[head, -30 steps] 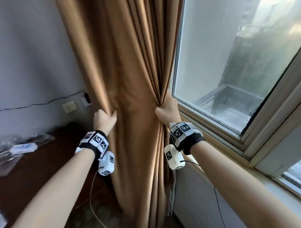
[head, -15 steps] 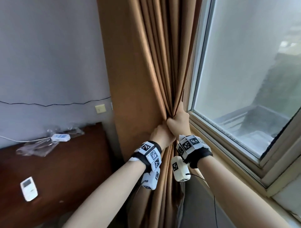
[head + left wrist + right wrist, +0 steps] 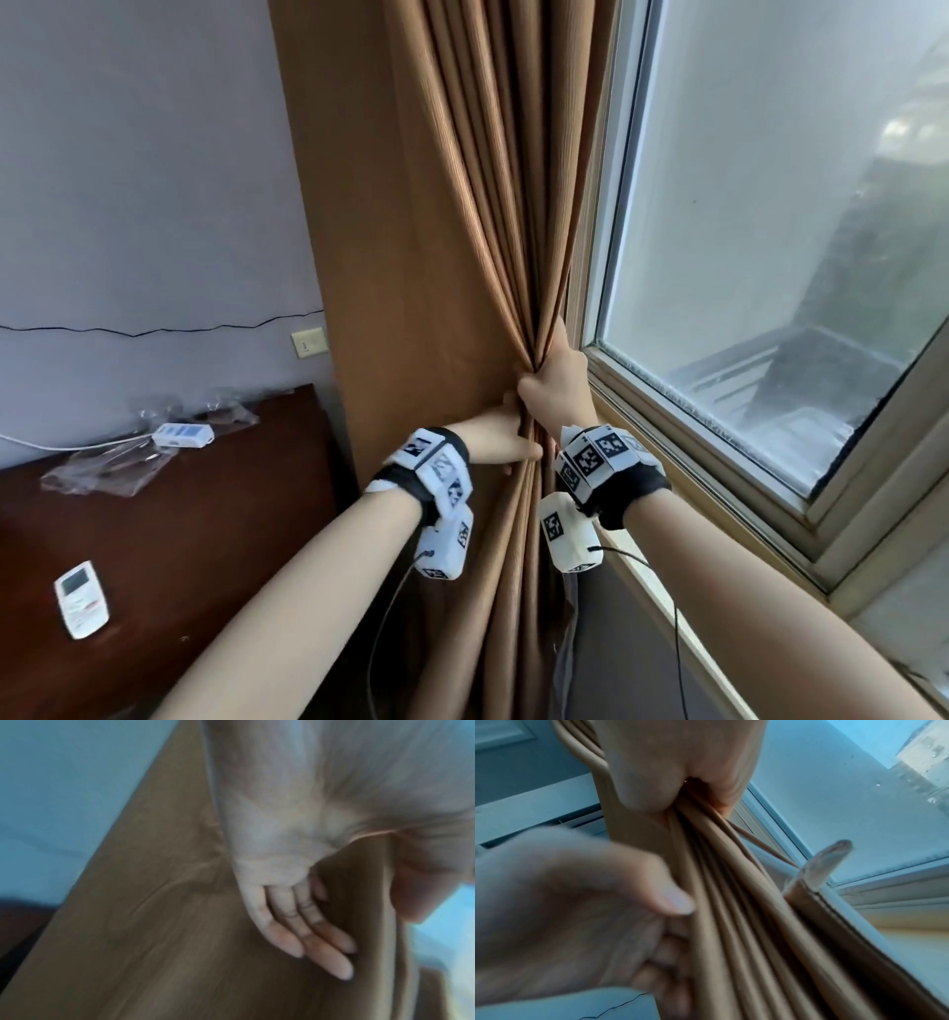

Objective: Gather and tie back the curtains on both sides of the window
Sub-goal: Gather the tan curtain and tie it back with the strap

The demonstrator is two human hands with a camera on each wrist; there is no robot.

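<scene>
A brown curtain (image 3: 462, 257) hangs left of the window (image 3: 770, 205), its folds bunched together at sill height. My right hand (image 3: 552, 380) grips the bunch in a fist; the right wrist view shows the pleats (image 3: 731, 902) fanning out below that fist (image 3: 687, 787). My left hand (image 3: 495, 437) lies just under it against the cloth. In the blurred left wrist view its fingers (image 3: 308, 935) are straight and rest along the fabric (image 3: 154, 923). No tie-back is in view.
The window sill (image 3: 719, 452) runs close on the right. On the left stands dark wooden furniture (image 3: 205, 514) with a white remote (image 3: 81, 598), a white device (image 3: 182, 434) and a plastic bag (image 3: 102, 462). A wall socket (image 3: 309, 342) sits beside the curtain.
My left hand carried the curtain's left edge across to the right hand's bunch, then let go and dropped just below it with fingers flattened. The right hand kept its grip.
</scene>
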